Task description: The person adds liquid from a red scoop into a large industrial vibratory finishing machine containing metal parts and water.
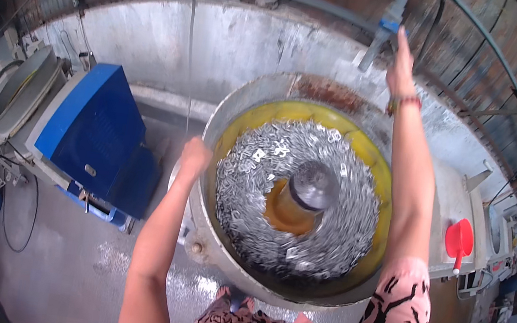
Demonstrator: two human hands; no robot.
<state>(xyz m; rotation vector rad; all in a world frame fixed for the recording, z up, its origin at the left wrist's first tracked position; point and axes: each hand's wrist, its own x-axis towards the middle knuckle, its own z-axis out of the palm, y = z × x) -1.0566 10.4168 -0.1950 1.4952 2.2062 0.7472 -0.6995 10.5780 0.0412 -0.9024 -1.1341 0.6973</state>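
Note:
A round tub [219,100] with a yellow lining stands in front of me. Many small silvery metal pieces [238,191] fill it around a dark-topped centre post [313,186]; part of the mass is blurred. My left hand [195,159] is closed in a fist at the tub's left rim. A thin cord [189,72] hangs down to that fist, but whatever lies inside the fingers is hidden. Stretched far up to the right, my right hand [401,72] has straight fingers, their tips at the blue valve handle [390,25] on a grey pipe [375,49].
Left of the tub is a blue machine cover [87,131], with a round metal pan [27,89] beyond it. A red dipper [459,239] rests on the ledge at right. Behind the tub runs a whitish wall [137,39]. The floor [86,256] looks wet.

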